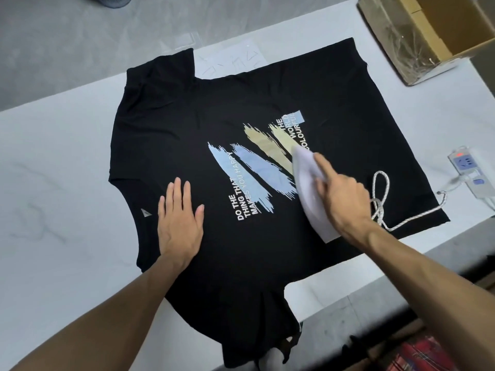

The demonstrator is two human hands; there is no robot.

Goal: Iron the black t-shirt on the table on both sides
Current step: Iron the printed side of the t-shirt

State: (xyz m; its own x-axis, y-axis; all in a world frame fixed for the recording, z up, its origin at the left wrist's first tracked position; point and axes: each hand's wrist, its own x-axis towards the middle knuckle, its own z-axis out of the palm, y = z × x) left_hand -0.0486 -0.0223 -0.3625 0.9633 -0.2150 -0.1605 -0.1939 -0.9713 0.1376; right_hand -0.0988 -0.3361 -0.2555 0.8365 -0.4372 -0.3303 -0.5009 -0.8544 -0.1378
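Two bare forearms reach in from the near edge over the black t-shirt (187,129), which lies spread flat on the white desk (53,183) with its printed side up. The neckline points left and the hem right, and the near sleeve hangs over the desk's front edge. The left hand (180,223) lies palm down on the chest area just beside the neckline, fingers straight and close together, pressing the cloth flat. The right hand (345,202) is wrapped round the handle of a white iron (308,178), forefinger stretched along its top. The iron is blurred, its nose over the right end of the printed design (254,170).

By the look of it, this is the pressing of the printed side; whether the other side has been done cannot be told. The next move calls for an even glide across the fabric while the flat hand holds it taut and stays out of the iron's path — and some care over the print, which may not take heat well. The shirt will later need lifting and turning over.

A braided cord (383,183) loops across the hem behind the iron toward a power strip (468,170) at the right — it could snag or drag creases in. An open cardboard box (417,36) sits at the far right corner.
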